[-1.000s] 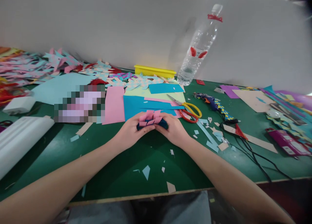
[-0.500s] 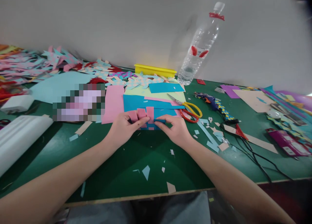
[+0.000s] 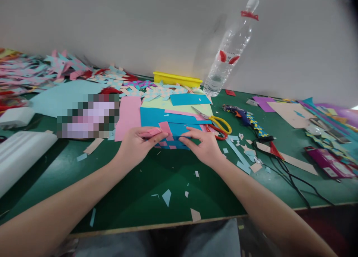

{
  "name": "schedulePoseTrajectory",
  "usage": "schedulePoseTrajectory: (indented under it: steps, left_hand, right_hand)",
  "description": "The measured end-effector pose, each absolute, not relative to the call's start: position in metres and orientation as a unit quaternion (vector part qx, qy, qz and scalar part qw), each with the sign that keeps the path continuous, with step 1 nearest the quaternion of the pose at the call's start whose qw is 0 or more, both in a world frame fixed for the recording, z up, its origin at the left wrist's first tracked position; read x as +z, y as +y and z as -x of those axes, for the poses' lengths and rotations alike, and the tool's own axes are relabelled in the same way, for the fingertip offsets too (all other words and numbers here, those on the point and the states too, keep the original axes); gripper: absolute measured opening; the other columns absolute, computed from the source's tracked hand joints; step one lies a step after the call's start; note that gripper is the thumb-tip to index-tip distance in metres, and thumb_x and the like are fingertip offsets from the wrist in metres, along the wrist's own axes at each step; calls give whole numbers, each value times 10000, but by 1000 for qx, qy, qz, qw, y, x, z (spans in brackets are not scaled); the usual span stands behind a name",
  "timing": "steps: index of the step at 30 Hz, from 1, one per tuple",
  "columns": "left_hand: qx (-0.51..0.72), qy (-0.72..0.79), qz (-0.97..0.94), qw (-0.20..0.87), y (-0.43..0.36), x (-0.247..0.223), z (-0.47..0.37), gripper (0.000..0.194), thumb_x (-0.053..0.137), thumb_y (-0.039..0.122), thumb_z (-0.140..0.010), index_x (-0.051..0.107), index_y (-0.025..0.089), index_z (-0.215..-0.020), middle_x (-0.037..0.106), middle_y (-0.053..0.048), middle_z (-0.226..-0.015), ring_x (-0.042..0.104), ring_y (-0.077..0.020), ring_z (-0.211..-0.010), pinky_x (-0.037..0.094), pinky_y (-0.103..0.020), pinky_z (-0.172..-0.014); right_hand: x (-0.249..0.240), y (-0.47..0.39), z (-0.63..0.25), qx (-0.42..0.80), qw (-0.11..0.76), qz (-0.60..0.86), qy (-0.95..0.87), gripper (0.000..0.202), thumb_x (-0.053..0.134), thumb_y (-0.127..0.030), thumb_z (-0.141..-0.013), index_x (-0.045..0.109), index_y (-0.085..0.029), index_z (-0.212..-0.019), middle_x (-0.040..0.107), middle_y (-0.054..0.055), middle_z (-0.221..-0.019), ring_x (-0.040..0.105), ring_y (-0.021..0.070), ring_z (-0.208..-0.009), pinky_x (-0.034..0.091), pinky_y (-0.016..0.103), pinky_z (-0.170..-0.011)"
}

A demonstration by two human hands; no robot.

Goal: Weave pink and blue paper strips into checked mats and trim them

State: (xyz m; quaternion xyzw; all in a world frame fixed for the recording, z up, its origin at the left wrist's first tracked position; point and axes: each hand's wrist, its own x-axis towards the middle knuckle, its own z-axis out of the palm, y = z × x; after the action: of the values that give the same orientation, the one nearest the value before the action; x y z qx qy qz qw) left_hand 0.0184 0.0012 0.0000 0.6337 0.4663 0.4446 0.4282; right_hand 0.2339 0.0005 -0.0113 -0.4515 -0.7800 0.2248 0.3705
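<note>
A woven piece of pink and blue paper strips point(image 3: 165, 144) lies in front of me on larger sheets. My left hand point(image 3: 138, 143) pinches raised pink paper strips point(image 3: 165, 130) between thumb and fingers, at the left part of the weave. At the right end of the weave is my right hand point(image 3: 203, 143), its thumb and forefinger apart with blue paper showing between them. Its thumb tip touches or nearly touches a blue strip. Behind the weave lies a blue paper sheet point(image 3: 152, 117). Scissors point(image 3: 219, 124) with yellow and red handles rest just beyond my right hand.
A clear plastic bottle point(image 3: 229, 52) leans at the grey wall. Pink paper point(image 3: 128, 115), a yellow tray-like piece point(image 3: 177, 79) and piled woven strips point(image 3: 67, 65) are around. White casing point(image 3: 25, 160) lies left; black cords point(image 3: 292, 178) and a purple box point(image 3: 330, 162) right. Scraps dot the green table point(image 3: 123, 205).
The raised pink strips have been folded lower and tilted toward my left hand. My right thumb and forefinger have parted from the folded blue strip, which now lies flatter across the weave.
</note>
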Motion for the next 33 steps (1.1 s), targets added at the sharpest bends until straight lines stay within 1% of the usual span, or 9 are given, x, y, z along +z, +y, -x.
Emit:
schedulePoseTrajectory:
  steps: [5,12,17,22,24,26,28,30,33]
  left_hand:
    - [426,478,-659,395,-1,3,-16,194,670,387,-815,774,225,-797,768,-18,-867,719,-173,-680,604,-232,-597]
    - [420,501,-681,330,-3,0,-13,219,696,421,-777,768,217,-737,754,-16,-744,693,-169,-604,553,-214,-486]
    - [398,484,-669,399,2,-2,-14,275,748,441,-715,725,190,-606,709,-38,-640,664,-183,-574,556,-251,-485]
    - [376,479,-652,452,6,-9,-12,263,728,458,-742,762,200,-708,711,-39,-682,646,-160,-573,576,-239,-482]
    - [372,493,-649,445,7,-10,-10,261,725,464,-745,765,207,-725,714,-37,-685,640,-159,-560,565,-235,-465]
    - [381,507,-647,423,8,-9,-9,264,729,473,-738,763,213,-714,728,-39,-712,652,-170,-578,555,-241,-472]
    - [384,521,-651,397,8,-6,-9,271,727,482,-739,760,218,-688,741,-40,-734,664,-180,-601,547,-251,-501]
    - [381,529,-655,382,9,-4,-9,276,724,486,-743,757,223,-667,745,-36,-736,672,-185,-625,545,-260,-546]
    - [378,529,-659,378,10,-4,-10,269,733,492,-732,759,230,-675,749,-32,-749,686,-207,-700,549,-277,-609]
  right_hand:
    - [-10,1,-234,227,359,460,-780,156,612,-352,-882,729,-249,-884,758,2,-921,604,264,-1181,494,412,-979]
    - [-3,-3,-231,304,357,434,-769,202,716,-346,-788,744,-236,-956,756,9,-927,707,179,-833,570,292,-732]
    - [-5,-2,-231,348,353,433,-753,194,695,-362,-807,757,-262,-961,761,7,-927,714,190,-832,579,315,-732]
    - [-3,-3,-230,363,330,417,-765,236,675,-356,-822,736,-265,-1031,749,8,-975,696,189,-860,561,322,-756]
    - [-2,-3,-231,360,324,424,-766,203,663,-381,-830,736,-240,-958,739,8,-888,673,170,-779,534,292,-686]
    - [-2,-1,-233,340,316,443,-767,243,644,-425,-840,687,-205,-746,657,-10,-684,586,134,-620,457,257,-566]
    - [-2,1,-235,314,313,461,-769,387,625,-459,-846,537,-190,-583,490,-40,-546,448,102,-522,354,242,-498]
    - [-3,3,-236,300,312,466,-772,436,615,-461,-854,434,-190,-564,389,-56,-528,368,90,-508,299,238,-491]
    - [-5,6,-237,300,307,467,-773,415,602,-443,-867,402,-194,-601,373,-59,-552,352,87,-522,284,235,-503]
